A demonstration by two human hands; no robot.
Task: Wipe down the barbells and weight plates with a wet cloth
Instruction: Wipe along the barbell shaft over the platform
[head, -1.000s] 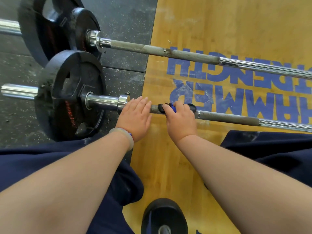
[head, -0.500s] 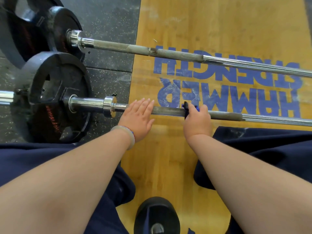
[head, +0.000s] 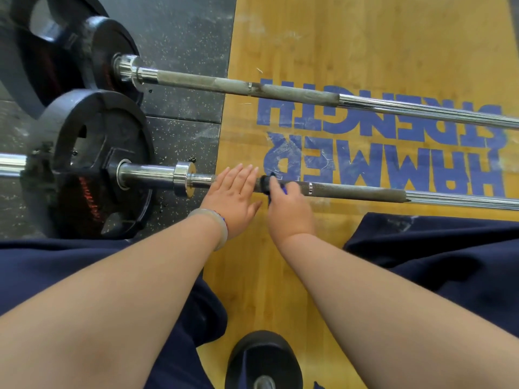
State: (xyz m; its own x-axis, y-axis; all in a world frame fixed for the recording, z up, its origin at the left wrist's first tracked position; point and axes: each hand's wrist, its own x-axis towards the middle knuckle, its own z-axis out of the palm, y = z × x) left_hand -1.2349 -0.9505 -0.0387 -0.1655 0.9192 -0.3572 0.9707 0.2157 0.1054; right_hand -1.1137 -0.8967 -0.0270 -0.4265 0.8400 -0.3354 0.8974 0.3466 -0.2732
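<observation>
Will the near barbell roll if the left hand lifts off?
Probably a little: the near barbell rests on a round plate on flat floor, and the left hand lies flat on it. Likely heavy, so slow to start.

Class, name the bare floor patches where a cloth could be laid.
Free: wood between far barbell and near barbell; wood from the left hand and right hand down to the dark round weight. Crowded: the weight plates at left; the near barbell where both hands work the cloth.
</observation>
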